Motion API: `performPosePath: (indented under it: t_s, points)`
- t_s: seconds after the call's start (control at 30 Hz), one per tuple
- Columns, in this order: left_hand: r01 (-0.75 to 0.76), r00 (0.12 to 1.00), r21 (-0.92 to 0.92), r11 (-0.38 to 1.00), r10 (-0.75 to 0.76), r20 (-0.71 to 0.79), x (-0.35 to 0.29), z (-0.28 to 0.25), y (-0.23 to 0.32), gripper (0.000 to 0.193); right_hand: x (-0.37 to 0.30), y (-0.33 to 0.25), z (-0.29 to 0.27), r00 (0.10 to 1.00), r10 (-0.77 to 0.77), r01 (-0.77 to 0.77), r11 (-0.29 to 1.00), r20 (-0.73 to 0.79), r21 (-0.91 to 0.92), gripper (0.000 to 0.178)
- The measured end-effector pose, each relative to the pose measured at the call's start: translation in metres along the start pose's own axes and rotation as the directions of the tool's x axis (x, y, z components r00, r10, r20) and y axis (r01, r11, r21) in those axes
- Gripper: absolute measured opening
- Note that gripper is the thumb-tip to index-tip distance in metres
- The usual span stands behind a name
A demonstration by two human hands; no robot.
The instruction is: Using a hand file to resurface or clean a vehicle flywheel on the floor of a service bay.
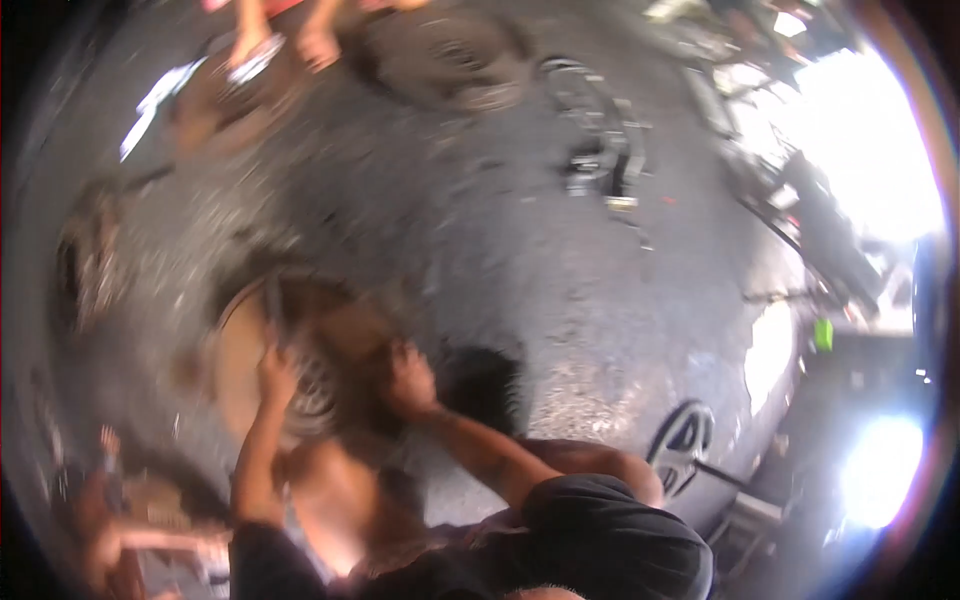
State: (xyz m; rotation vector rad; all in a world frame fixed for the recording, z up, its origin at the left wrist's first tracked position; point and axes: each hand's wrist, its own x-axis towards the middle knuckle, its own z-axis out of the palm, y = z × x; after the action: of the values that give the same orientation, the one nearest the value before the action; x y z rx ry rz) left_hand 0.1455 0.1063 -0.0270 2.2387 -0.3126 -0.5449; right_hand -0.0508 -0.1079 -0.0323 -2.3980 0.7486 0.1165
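On the floor in front of me lies a large round brown disc with a holed hub at its middle. My left hand is closed on a narrow grey bar-like tool, which points away from me over the disc's left half. Motion blur hides the tool's exact kind. Over the disc's right edge sits my right hand, its fingers spread and nothing visible in them. Whether it presses on the rim is hard to make out.
Far left, another person's hands work at a similar disc. Another disc lies beside it. Metal parts lie on the far right floor. A spoked wheel stands to my right. Someone's arm shows at lower left.
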Motion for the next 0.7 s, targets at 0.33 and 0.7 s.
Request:
performPosePath:
  t_s: [0.33, 0.7]
  points:
    - [0.074, 0.995, 0.006, 0.997, -0.073, -0.068, 0.012, -0.008, 0.046, 0.064, -0.011, 0.003, -0.006, 0.993, -0.095, 0.083, 0.985, -0.074, -0.15, 0.068]
    - [0.086, 0.996, 0.002, 0.996, -0.086, 0.014, 0.042, -0.026, 0.048, 0.063, -0.009, -0.018, -0.027, 0.998, -0.028, 0.033, 0.995, 0.048, -0.094, 0.069]
